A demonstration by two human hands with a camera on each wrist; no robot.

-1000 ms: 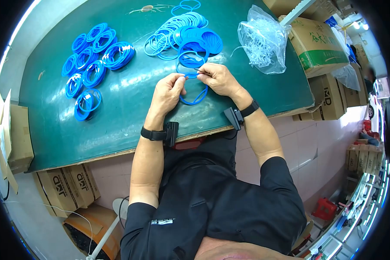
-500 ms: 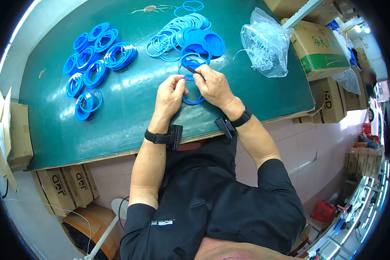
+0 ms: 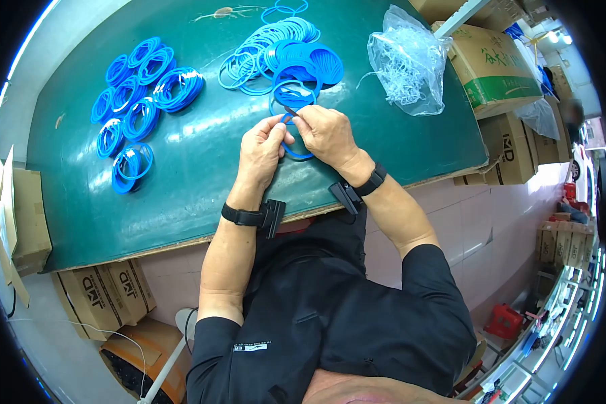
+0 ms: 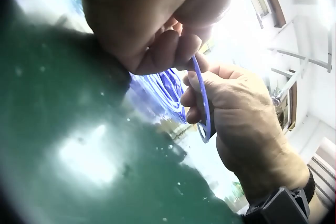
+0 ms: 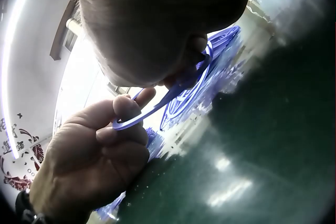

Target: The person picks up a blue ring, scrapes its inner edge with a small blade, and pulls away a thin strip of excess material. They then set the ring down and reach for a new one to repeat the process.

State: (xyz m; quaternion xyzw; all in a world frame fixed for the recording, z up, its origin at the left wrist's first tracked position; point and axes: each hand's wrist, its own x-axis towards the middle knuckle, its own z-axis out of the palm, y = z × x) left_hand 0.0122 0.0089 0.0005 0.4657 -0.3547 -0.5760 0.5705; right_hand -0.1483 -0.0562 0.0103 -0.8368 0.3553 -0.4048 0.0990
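Observation:
My left hand [image 3: 262, 149] pinches a thin blue ring [image 4: 205, 109] between thumb and fingertips, close over the table's front part. Beside it, my right hand [image 3: 332, 137] has its fingers curled round a slender dark tool [image 3: 290, 111], its tip poking out past the thumb; its exact kind does not show. Both hands meet at the ring, which hangs down between them in the head view. In the right wrist view the flat ring [image 5: 140, 121] runs from the left fingertips up to the right hand. Just beyond the hands lies a fanned heap of blue rings [image 3: 320, 64].
Several bundles of blue rings [image 3: 139, 120] lie on the left of the green table [image 3: 209, 178]. A clear plastic bag [image 3: 411, 74] of pale scraps lies at right, near a carton [image 3: 495, 67]. More cartons [image 3: 104, 289] stand below the table.
My right hand has rolled over and moved slightly left, closer to the left hand, and the dark tool now points up and left. My left hand keeps its pinch on the ring.

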